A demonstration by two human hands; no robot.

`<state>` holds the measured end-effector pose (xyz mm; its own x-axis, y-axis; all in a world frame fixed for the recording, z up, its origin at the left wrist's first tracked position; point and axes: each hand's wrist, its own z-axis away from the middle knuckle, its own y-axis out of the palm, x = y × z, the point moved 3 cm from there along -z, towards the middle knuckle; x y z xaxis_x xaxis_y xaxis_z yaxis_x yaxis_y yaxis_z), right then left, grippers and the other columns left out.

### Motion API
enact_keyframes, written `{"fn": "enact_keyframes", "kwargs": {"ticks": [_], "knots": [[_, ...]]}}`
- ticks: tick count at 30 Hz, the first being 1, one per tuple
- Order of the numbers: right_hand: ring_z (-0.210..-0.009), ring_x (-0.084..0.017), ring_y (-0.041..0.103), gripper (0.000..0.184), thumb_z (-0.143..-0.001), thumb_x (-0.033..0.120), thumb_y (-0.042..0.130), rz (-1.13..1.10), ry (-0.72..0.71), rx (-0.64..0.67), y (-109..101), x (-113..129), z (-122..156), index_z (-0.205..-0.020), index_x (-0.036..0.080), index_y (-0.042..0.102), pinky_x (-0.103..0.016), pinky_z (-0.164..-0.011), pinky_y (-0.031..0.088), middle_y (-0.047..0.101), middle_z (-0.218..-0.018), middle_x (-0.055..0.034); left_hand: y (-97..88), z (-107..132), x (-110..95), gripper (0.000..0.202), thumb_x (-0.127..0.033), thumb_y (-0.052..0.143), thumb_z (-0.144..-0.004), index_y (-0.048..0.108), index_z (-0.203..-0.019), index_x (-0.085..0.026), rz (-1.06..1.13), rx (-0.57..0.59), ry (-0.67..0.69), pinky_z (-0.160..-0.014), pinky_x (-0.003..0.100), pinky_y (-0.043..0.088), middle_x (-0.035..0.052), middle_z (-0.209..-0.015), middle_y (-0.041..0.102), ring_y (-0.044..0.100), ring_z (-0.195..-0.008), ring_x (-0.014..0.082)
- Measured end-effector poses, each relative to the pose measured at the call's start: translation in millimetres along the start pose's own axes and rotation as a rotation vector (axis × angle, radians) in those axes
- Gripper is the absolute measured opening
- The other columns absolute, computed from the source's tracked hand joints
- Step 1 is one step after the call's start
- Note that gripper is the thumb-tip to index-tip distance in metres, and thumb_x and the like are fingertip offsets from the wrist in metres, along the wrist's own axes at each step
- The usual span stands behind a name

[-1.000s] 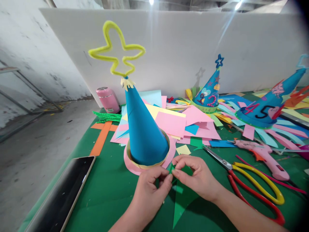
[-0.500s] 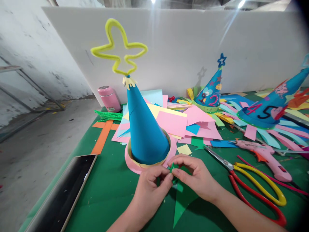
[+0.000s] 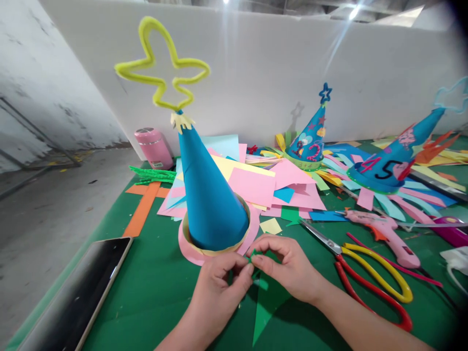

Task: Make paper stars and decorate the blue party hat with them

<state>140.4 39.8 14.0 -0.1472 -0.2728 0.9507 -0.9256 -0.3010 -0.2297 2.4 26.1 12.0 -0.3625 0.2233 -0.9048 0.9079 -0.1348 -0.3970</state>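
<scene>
Both hands meet in front of a blue paper cone hat [image 3: 214,204]. My left hand [image 3: 223,287] and my right hand [image 3: 287,265] pinch a small green paper piece [image 3: 253,257] between thumbs and fingertips; its exact shape is mostly covered. Under them on the table lies a pointed green paper scrap [image 3: 268,304]. The cone stands in a ring with a pink brim [image 3: 190,253], and a yellow pipe-cleaner shape [image 3: 163,78] rises from its tip. Right of my hands lie scissors [image 3: 340,249] with one red and one yellow handle.
A phone [image 3: 73,297] lies at the left edge. Behind are a pink jar [image 3: 153,150], green pipe cleaners [image 3: 151,175], coloured paper sheets [image 3: 252,185] and two decorated cone hats [image 3: 309,139]. A pink glue gun [image 3: 383,231] lies at right.
The whole view has shifted, so things sit a little further left in the picture. Both hands keep their pinch on the green paper piece, fingers slightly moved.
</scene>
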Motion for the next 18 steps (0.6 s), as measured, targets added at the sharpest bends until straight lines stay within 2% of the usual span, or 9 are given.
{"fn": "enact_keyframes", "kwargs": {"ticks": [5,11,14,18], "knots": [[-0.066,-0.012,0.056,0.011,-0.078,0.019,0.056,-0.017,0.016,-0.021,1,-1,0,-0.070,0.016,0.062,-0.023,-0.062,0.046,0.062,-0.070,-0.0017,-0.3,1,-1,0.020,-0.019,0.052,-0.074,0.060,-0.056,-0.014,0.030,-0.004,-0.032,-0.042,0.019,0.040,0.0003,-0.048,0.059,0.052,-0.045,0.0106],[-0.060,-0.011,0.056,0.012,-0.078,0.025,0.058,-0.351,0.106,-0.052,1,-10,-2,-0.074,0.017,0.065,-0.022,-0.058,0.047,0.062,-0.066,-0.0004,4.4,3,5,0.010,-0.016,0.056,-0.072,0.066,-0.074,-0.014,0.190,0.003,-0.049,-0.052,0.025,0.050,0.0044,-0.063,0.068,0.062,-0.058,0.0166],[-0.069,-0.013,0.059,0.010,-0.077,0.025,0.060,-0.408,0.087,-0.079,-1,-12,-3,-0.075,0.019,0.068,-0.023,-0.063,0.049,0.065,-0.072,-0.0012,5.2,4,9,0.009,-0.016,0.057,-0.072,0.065,-0.076,-0.014,0.192,-0.029,-0.016,-0.058,0.027,0.052,0.0048,-0.068,0.069,0.064,-0.064,0.0184],[-0.070,-0.013,0.060,0.008,-0.076,0.024,0.062,-0.424,0.061,-0.073,0,-13,-2,-0.078,0.023,0.069,-0.024,-0.065,0.049,0.066,-0.076,-0.0005,0.4,5,6,0.010,-0.014,0.060,-0.071,0.065,-0.080,-0.015,0.115,-0.117,0.080,-0.059,0.026,0.052,0.0045,-0.070,0.069,0.064,-0.066,0.0179]]}}
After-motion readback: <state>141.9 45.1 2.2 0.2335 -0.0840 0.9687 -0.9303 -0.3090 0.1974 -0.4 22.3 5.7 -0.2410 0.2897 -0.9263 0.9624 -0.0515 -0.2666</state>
